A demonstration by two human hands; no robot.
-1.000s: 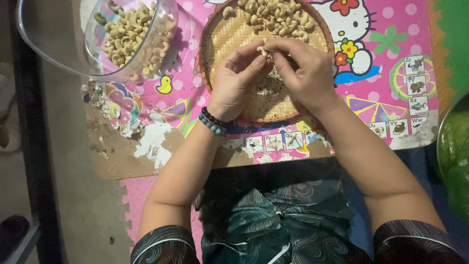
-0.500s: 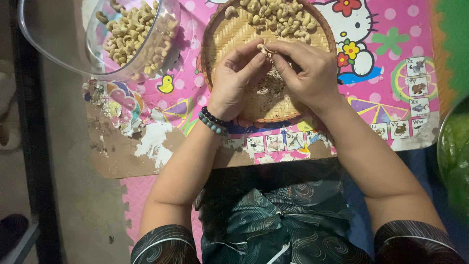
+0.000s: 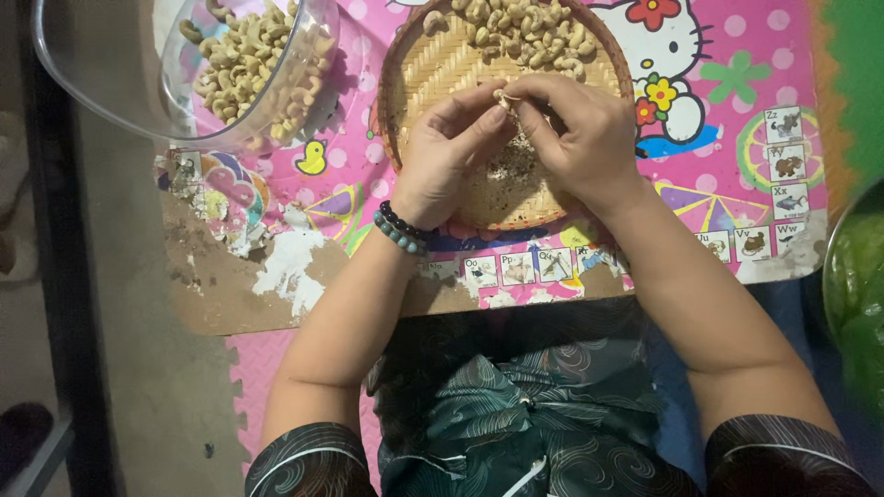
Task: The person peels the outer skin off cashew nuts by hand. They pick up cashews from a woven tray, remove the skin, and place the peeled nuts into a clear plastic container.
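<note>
My left hand (image 3: 448, 152) and my right hand (image 3: 578, 138) meet over a round woven bamboo tray (image 3: 433, 69). Together their fingertips pinch one pale cashew nut (image 3: 503, 95). A heap of cashew nuts (image 3: 525, 28) lies at the tray's far side, and fine husk flakes (image 3: 505, 175) are scattered under my hands. Two bead bracelets (image 3: 401, 230) circle my left wrist.
A clear plastic bowl (image 3: 110, 83) with several peeled cashews (image 3: 249, 64) stands at the upper left. The tray rests on a small pink cartoon-printed table (image 3: 727, 138) with a worn, peeling left corner (image 3: 230, 267). A green object (image 3: 856, 294) sits at the right edge.
My fingers have shifted slightly on the nut. Both hands stay over the tray in the same place.
</note>
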